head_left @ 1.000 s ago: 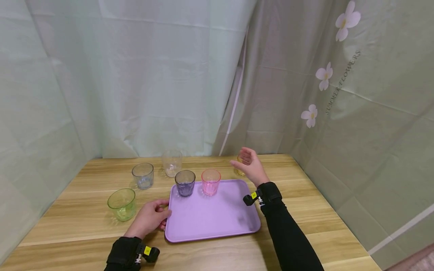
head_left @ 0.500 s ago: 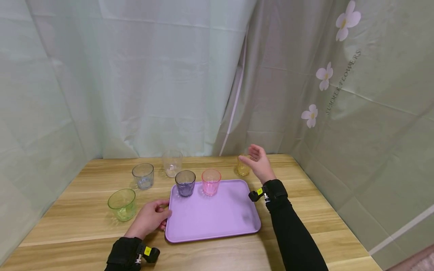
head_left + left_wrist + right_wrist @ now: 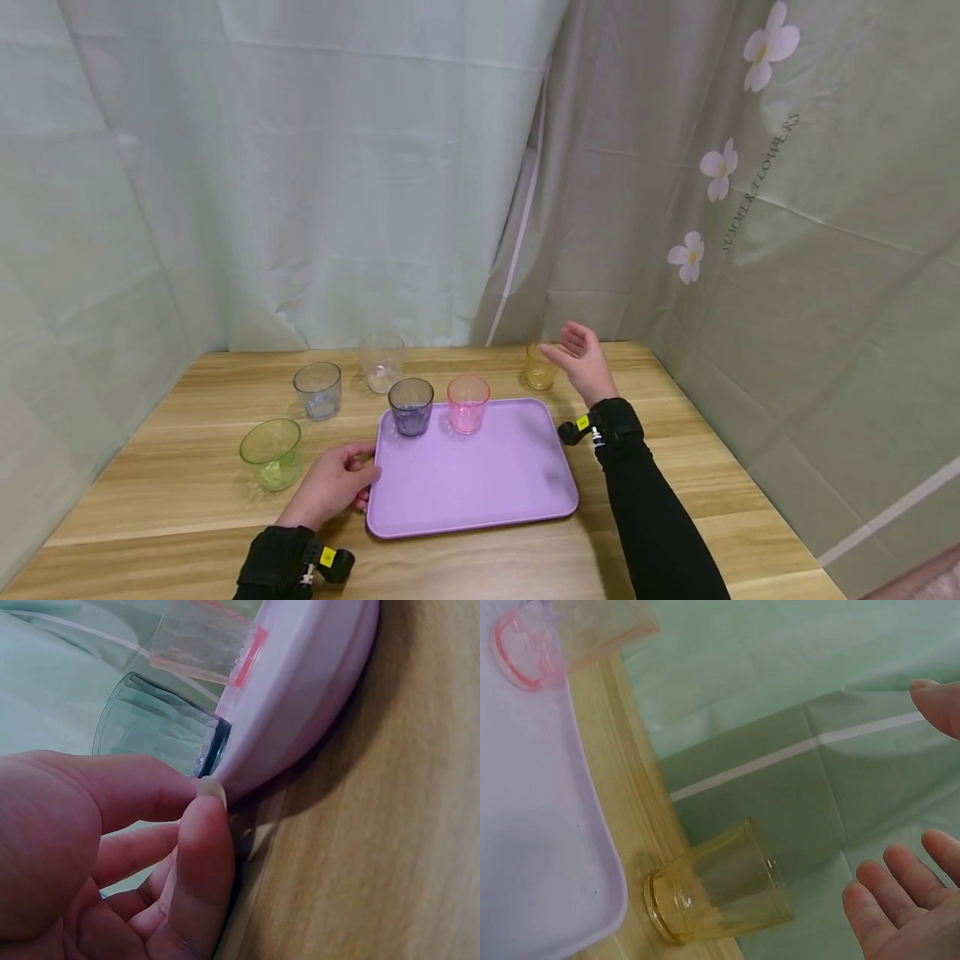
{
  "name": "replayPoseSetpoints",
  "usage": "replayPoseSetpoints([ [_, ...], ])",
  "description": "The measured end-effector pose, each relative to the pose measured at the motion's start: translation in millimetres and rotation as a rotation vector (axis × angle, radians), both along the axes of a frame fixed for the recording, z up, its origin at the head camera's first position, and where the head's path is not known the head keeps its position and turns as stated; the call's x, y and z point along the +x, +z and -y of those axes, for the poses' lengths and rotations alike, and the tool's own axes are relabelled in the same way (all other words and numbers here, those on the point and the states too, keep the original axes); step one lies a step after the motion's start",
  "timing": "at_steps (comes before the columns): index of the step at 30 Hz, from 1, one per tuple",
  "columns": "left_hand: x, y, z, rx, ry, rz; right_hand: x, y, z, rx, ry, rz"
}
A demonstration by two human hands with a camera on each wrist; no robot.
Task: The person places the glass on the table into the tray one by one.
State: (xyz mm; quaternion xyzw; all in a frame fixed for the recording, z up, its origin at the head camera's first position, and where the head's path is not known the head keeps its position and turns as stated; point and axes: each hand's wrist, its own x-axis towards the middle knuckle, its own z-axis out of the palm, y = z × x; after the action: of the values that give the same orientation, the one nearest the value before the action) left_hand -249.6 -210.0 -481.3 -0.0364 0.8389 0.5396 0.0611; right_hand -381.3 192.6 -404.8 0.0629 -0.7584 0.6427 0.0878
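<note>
A purple tray (image 3: 472, 492) lies on the wooden table, with a dark purple glass (image 3: 411, 412) and a pink glass (image 3: 467, 408) upright along its far side. At the tray's left edge, my left hand (image 3: 330, 486) pinches the rim between thumb and fingers, as the left wrist view shows. My right hand (image 3: 587, 369) hovers beside a yellow glass (image 3: 537, 375) beyond the tray's far right corner. In the right wrist view, its fingers (image 3: 904, 881) and thumb are spread, and a gap separates them from the yellow glass (image 3: 720, 889).
Left of the tray stand a green glass (image 3: 272, 458) and a bluish-grey glass (image 3: 318, 393). A clear glass (image 3: 382, 367) is behind the dark purple one. Pale curtains (image 3: 360, 183) hang along the back and both sides of the wooden table (image 3: 150, 500).
My right hand has shifted to the right, from in front of the yellow glass to its right side, uncovering more of it. The left hand, tray and glasses stay put.
</note>
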Motion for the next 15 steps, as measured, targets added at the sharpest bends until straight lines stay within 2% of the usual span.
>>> replayPoseSetpoints([
  [15, 0.3, 1.3, -1.1, -0.003, 0.000, 0.001, -6.3, -10.1, -5.7, 0.044, -0.034, 0.064],
])
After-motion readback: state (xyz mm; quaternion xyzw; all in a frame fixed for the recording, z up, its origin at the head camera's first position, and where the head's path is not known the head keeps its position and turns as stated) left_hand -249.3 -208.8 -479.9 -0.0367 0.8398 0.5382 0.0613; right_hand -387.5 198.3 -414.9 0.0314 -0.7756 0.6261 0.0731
